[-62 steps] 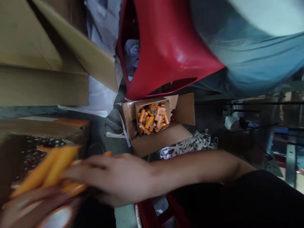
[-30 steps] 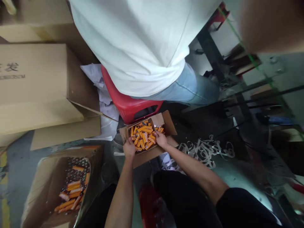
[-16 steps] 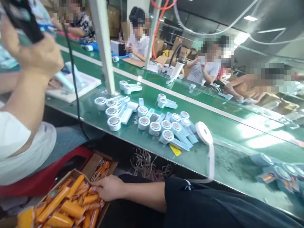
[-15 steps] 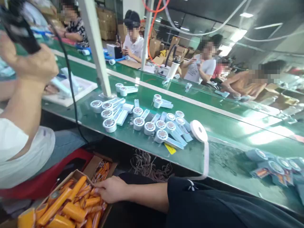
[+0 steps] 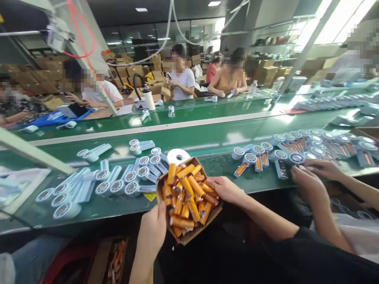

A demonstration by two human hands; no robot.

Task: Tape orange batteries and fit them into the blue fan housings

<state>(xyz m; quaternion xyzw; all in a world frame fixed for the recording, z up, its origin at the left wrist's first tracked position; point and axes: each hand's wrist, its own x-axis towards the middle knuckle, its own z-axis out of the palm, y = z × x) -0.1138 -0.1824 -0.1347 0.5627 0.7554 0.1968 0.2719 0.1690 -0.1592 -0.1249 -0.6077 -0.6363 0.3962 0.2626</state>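
Note:
A small cardboard box (image 5: 219, 208) full of orange cylindrical battery cells (image 5: 189, 193) is held up in front of me at the edge of the green bench. My left hand (image 5: 152, 225) grips its near left side, thumb over the rim. On the right side, my right hand (image 5: 226, 189) has its fingers closed on the rim. Light-blue handheld fan bodies (image 5: 117, 186) with round heads lie on the bench to the left of the box. A white tape roll (image 5: 177, 156) sits just behind it, partly hidden.
To the right, a co-worker's hands (image 5: 314, 177) handle fan bodies, several with orange cells in their handles (image 5: 258, 161). Another carton of orange cells (image 5: 117, 256) is below at left. A slanted post (image 5: 32, 148) rises at left. People sit across the conveyor (image 5: 189, 131).
The box of cells has been lifted from the lower left to the bench's front edge. Both my hands now hold it; only the right one showed before. My view has swung right.

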